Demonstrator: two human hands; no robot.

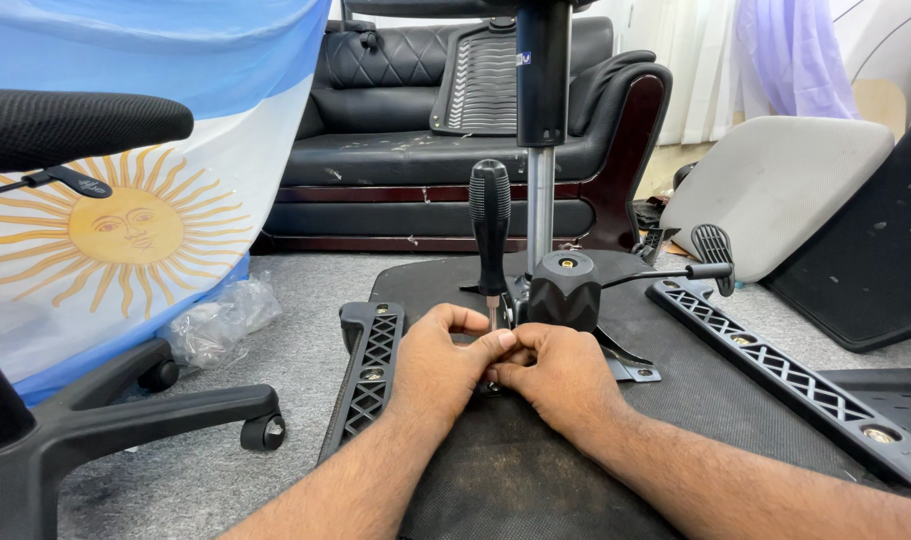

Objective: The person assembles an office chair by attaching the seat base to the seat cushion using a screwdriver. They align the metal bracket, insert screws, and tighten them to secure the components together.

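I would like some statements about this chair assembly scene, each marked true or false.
1. Both hands meet at the lower end of the screwdriver. True: the left hand and right hand pinch together there.
2. The screwdriver lies flat on the seat. False: it stands upright, handle on top.
3. A black sofa stands behind the work. True.
4. The flag with a sun hangs on the right. False: it is on the left.
5. The lever points to the right of the black knob. True.
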